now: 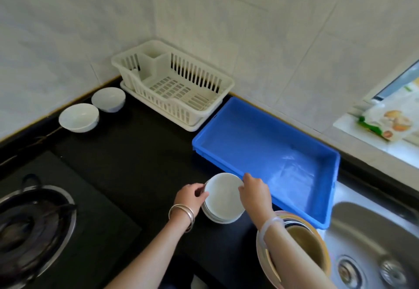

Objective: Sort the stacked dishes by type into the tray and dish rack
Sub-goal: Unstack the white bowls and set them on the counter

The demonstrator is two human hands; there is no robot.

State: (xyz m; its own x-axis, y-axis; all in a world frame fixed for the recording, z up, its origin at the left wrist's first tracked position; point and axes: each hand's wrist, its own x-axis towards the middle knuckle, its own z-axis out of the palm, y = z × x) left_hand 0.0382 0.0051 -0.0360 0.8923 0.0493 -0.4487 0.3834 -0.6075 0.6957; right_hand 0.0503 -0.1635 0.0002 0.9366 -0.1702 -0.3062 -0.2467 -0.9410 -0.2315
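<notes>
A stack of white plates (pixel 223 200) sits on the black counter just left of the blue tray (pixel 267 130). The top plate is tilted up. My left hand (pixel 191 194) grips its left rim and my right hand (pixel 255 190) grips its right rim. The blue tray holds nothing. The cream dish rack (pixel 174 84) stands in the corner behind it, with nothing in it. Two white bowls (pixel 79 117) (pixel 108 99) rest on the counter left of the rack.
A stack of tan bowls (pixel 303 241) sits under my right forearm at the sink's edge. The steel sink (pixel 374 239) is at the right. A gas burner (pixel 29 227) is at the lower left. A food packet (pixel 387 121) lies on the window sill.
</notes>
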